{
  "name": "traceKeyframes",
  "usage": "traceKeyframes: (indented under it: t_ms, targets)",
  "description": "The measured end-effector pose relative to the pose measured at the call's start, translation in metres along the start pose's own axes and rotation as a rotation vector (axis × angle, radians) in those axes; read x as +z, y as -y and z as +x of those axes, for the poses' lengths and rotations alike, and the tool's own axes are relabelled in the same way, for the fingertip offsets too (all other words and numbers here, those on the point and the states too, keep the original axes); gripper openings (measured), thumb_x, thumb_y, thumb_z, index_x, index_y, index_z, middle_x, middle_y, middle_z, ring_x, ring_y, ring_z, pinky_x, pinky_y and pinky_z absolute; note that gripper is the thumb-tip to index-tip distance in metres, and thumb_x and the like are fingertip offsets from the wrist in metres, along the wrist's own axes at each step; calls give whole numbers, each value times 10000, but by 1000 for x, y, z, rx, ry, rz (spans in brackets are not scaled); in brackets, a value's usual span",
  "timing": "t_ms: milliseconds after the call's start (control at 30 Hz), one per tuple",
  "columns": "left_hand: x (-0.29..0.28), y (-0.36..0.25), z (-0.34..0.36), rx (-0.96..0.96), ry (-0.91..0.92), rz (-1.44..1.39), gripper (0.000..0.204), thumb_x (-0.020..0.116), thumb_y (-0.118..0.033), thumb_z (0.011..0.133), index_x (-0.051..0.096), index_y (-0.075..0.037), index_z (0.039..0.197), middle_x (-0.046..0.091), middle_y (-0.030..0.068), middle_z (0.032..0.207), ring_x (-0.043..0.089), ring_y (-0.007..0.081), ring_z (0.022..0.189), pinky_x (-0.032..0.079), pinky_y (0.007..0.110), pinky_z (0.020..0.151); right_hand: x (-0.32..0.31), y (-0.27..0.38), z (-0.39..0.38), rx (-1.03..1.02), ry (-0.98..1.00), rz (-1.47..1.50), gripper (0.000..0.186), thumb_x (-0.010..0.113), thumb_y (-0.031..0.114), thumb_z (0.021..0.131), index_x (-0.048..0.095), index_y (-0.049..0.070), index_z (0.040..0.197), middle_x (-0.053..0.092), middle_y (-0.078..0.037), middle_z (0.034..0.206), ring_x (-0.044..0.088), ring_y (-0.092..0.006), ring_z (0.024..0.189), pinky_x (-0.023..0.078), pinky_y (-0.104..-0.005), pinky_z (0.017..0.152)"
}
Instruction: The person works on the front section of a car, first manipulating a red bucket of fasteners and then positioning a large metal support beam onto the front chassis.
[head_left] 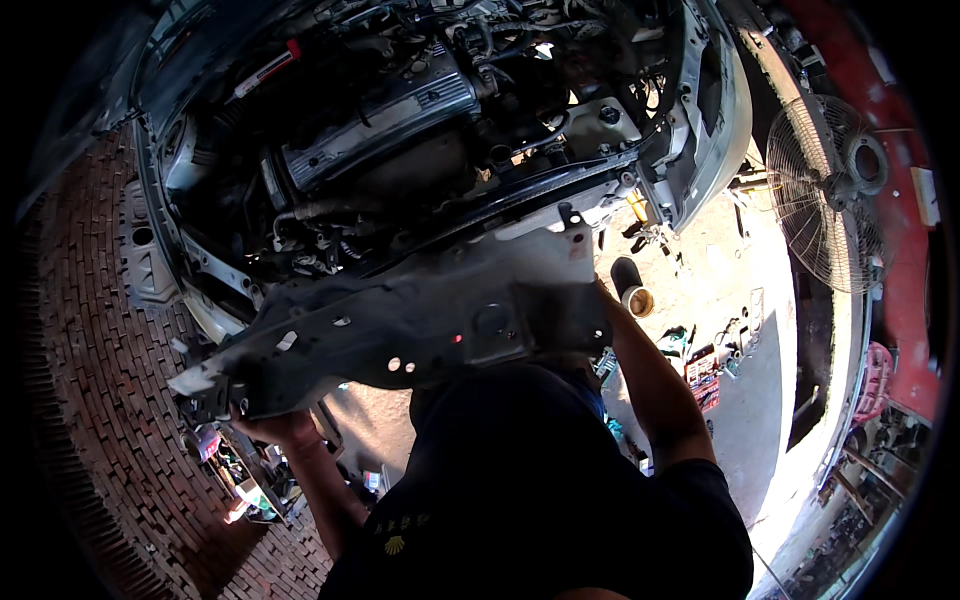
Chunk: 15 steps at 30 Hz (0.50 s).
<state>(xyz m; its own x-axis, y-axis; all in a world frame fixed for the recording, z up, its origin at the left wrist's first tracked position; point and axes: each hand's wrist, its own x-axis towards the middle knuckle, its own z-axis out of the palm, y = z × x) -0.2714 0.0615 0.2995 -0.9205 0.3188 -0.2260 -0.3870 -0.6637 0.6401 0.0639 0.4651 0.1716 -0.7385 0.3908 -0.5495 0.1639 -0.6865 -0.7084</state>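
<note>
A long, grimy grey-black car panel [430, 300], pierced by several holes and with a recessed square near its right part, is held up across the front of an open engine bay [385, 120]. My left hand [275, 427] grips its lower left end from beneath, the fingers partly covered by the panel. At the other end my right forearm [655, 385] reaches up behind the panel's edge; the right hand itself is mostly hidden there. The panel's upper edge overlaps the car's front crossmember [520, 195] in this view; whether they touch, I cannot tell.
A red-and-white tube [265, 72] lies on the engine bay's left side. On the floor at right are a round can [638, 301], a red tool case [704, 378] and scattered tools. A large caged fan [825, 190] stands farther right. Bricks [85, 330] cover the left.
</note>
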Motion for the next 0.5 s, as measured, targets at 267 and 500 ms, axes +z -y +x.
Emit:
traceKeyframes:
  t_ms: [267, 500]
  targets:
    - [-25, -41, -7, 163, 66, 57, 700, 590, -459, 888, 544, -17, 1428, 567, 190, 1449, 484, 366, 1397, 273, 533, 1233, 2, 78, 51, -853, -352, -1197, 393, 689, 93, 903, 621, 120, 1289, 636, -128, 1217, 707, -308, 901, 603, -389, 739]
    - [-8, -26, 1, 148, 247, 80, 628, 543, -392, 912, 566, 2, 1401, 589, 193, 1425, 549, 345, 1341, 320, 533, 1214, 10, 86, 94, -704, -489, -1591, 393, 683, 183, 918, 595, 162, 1300, 614, -144, 1292, 684, -378, 991, 603, -457, 784]
